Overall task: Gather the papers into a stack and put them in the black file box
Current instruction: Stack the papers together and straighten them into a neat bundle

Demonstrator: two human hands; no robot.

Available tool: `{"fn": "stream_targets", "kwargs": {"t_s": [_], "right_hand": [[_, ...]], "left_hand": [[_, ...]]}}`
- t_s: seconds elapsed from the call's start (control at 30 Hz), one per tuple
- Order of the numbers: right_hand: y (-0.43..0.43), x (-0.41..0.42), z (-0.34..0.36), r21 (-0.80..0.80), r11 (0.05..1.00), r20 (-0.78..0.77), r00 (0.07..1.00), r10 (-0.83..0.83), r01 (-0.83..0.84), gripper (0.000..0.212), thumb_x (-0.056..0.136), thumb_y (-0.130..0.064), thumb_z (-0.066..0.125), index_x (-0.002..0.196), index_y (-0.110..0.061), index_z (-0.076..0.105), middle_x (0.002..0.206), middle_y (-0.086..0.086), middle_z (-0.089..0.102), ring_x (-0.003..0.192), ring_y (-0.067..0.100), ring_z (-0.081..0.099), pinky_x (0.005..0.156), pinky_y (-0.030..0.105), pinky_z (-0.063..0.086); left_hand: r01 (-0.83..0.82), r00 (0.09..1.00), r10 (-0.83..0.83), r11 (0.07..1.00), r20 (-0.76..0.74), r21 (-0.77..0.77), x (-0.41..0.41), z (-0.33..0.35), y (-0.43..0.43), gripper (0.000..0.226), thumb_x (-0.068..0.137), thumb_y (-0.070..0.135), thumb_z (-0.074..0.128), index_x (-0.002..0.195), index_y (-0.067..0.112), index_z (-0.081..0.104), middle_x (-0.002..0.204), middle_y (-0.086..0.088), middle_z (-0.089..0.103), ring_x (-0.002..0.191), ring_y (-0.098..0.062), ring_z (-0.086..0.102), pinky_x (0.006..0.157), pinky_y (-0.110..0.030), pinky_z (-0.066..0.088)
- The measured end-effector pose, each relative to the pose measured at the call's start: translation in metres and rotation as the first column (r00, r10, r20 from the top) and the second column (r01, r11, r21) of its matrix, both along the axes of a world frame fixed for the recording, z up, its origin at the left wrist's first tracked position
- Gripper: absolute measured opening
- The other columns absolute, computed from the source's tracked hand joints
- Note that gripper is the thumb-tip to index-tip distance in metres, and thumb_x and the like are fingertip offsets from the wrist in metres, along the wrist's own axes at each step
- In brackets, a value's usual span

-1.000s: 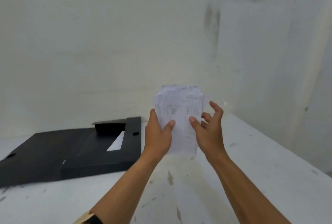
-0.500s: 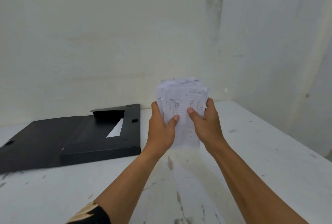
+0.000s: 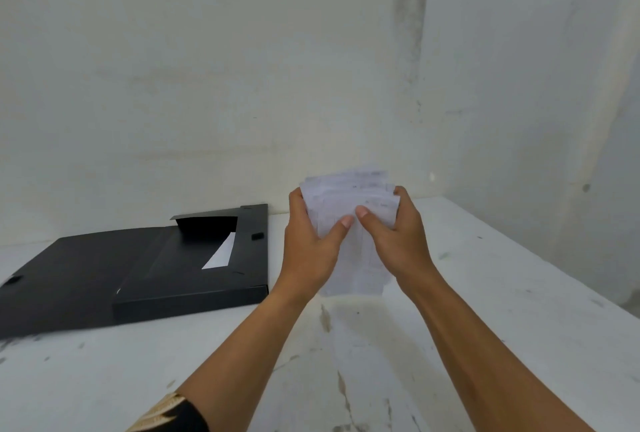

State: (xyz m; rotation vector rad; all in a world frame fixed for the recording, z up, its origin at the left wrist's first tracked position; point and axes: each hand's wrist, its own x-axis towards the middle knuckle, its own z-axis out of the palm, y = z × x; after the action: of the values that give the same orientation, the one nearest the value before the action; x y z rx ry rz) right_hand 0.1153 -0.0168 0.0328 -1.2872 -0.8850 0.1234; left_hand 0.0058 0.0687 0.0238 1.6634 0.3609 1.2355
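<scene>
Papers (image 3: 349,203), white, printed and unevenly fanned, stand upright above the bench (image 3: 485,293), each side clamped in the closed grip of left hand (image 3: 310,251) and right hand (image 3: 398,244).

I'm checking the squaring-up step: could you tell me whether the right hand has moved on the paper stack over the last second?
Yes. The right hand, open a second ago, has closed onto the papers; judged against the black file box, it has shifted little sideways.
</scene>
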Motion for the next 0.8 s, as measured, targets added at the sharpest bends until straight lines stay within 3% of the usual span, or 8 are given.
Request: {"fn": "stream_targets", "kwargs": {"t_s": [0.1,0.2,0.33,0.5,0.6,0.67,0.8], "right_hand": [[-0.001,0.003,-0.015,-0.082,0.996,0.007,1.0,-0.027,0.028,0.032,0.085,-0.029,0.072,0.112,-0.027,0.054,0.105,-0.009,0.061,0.095,0.003,0.06,0.072,0.016,0.049],[0.0,0.003,-0.032,-0.168,0.985,0.0,1.0,0.027,-0.026,0.027,0.087,-0.032,0.07,0.108,-0.025,0.055,0.104,-0.008,0.064,0.095,0.008,0.063,0.072,0.018,0.05],[0.001,0.003,-0.028,-0.112,0.994,0.018,1.0,0.008,-0.006,0.011,0.092,-0.026,0.064,0.097,-0.017,0.059,0.091,-0.005,0.069,0.083,0.009,0.067,0.066,0.015,0.052],[-0.003,0.005,-0.014,-0.018,0.999,-0.008,1.0,-0.027,0.027,0.012,0.09,-0.026,0.066,0.092,-0.016,0.06,0.085,-0.001,0.069,0.072,0.007,0.067,0.059,0.017,0.053],[-0.005,0.006,-0.032,-0.069,0.997,-0.04,0.999,-0.031,0.028,0.013,0.089,-0.028,0.069,0.091,-0.019,0.061,0.088,-0.002,0.07,0.079,0.011,0.068,0.067,0.026,0.055],[-0.006,0.004,-0.047,-0.106,0.994,-0.073,0.997,-0.005,-0.003,0.014,0.087,-0.029,0.071,0.097,-0.026,0.062,0.095,-0.008,0.07,0.086,0.006,0.068,0.071,0.023,0.054],[-0.007,0.0,-0.048,-0.103,0.994,-0.096,0.995,0.031,-0.041,0.026,0.088,-0.024,0.069,0.112,-0.031,0.061,0.105,-0.014,0.069,0.095,0.002,0.066,0.072,0.016,0.053]], "left_hand": [[-0.04,0.997,0.041,0.999,-0.069,0.007,-0.001,-0.013,0.003,0.063,0.088,0.022,0.073,0.137,0.031,0.034,0.112,0.008,0.06,0.103,-0.008,0.064,0.088,-0.028,0.056],[0.003,0.991,-0.011,0.998,-0.135,-0.059,0.001,-0.025,-0.003,0.058,0.093,0.027,0.066,0.139,0.032,0.031,0.112,0.014,0.055,0.102,-0.006,0.062,0.084,-0.022,0.056],[-0.024,0.989,0.024,1.0,-0.146,0.002,0.007,-0.016,-0.008,0.036,0.098,0.023,0.059,0.13,0.028,0.042,0.108,0.021,0.053,0.098,-0.004,0.06,0.07,-0.01,0.053],[0.013,0.998,-0.015,0.999,-0.062,-0.036,0.008,-0.005,-0.007,0.037,0.094,0.028,0.066,0.124,0.028,0.043,0.109,0.014,0.061,0.095,-0.005,0.065,0.074,-0.019,0.058],[0.037,0.983,-0.054,0.994,-0.173,-0.1,0.006,-0.027,-0.007,0.033,0.096,0.032,0.061,0.126,0.026,0.046,0.114,0.01,0.063,0.105,-0.01,0.065,0.084,-0.027,0.058],[0.044,0.972,-0.064,0.995,-0.225,-0.093,0.005,-0.04,-0.009,0.028,0.099,0.029,0.057,0.126,0.025,0.051,0.117,0.009,0.063,0.108,-0.01,0.063,0.087,-0.025,0.056],[0.004,0.985,-0.015,0.998,-0.172,-0.066,0.006,-0.038,-0.011,0.022,0.099,0.02,0.057,0.119,0.029,0.055,0.11,0.014,0.065,0.101,-0.004,0.064,0.078,-0.019,0.056]]}}
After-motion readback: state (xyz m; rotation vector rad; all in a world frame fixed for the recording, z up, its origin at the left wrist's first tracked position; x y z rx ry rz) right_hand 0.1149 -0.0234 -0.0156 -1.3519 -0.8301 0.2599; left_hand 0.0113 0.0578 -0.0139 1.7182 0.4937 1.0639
